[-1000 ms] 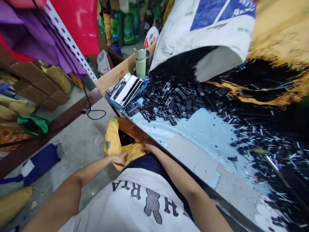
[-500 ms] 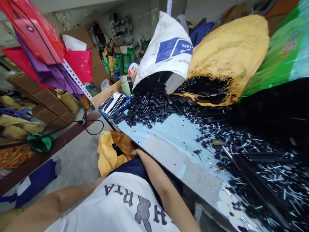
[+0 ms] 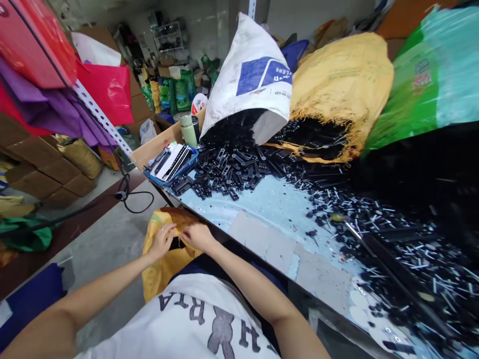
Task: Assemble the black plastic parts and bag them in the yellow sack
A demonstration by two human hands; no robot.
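Observation:
Both of my hands are together at the mouth of a yellow woven sack (image 3: 151, 279), which stands below the table edge in front of my body. My left hand (image 3: 162, 242) is over the left side of the opening, its fingers bent and pinched together. From the right, my right hand (image 3: 197, 236) reaches over the same opening with curled fingers. The fingertips of the two hands nearly meet. Whatever is between them is too small or hidden to make out. Something dark shows inside the sack beneath the hands.
Black plastic parts (image 3: 228, 172) are heaped on the light-blue tabletop (image 3: 277, 199), spilling from a white sack (image 3: 258, 70) and a yellow sack (image 3: 344, 75). Pins and a long dark tool (image 3: 396, 274) lie on the right. A blue tray (image 3: 172, 164) and a green bottle (image 3: 187, 130) stand at the far corner.
My left hand has come into view over the sack's mouth. My right hand has moved left from the sack's right edge to meet it. The camera view has turned slightly right.

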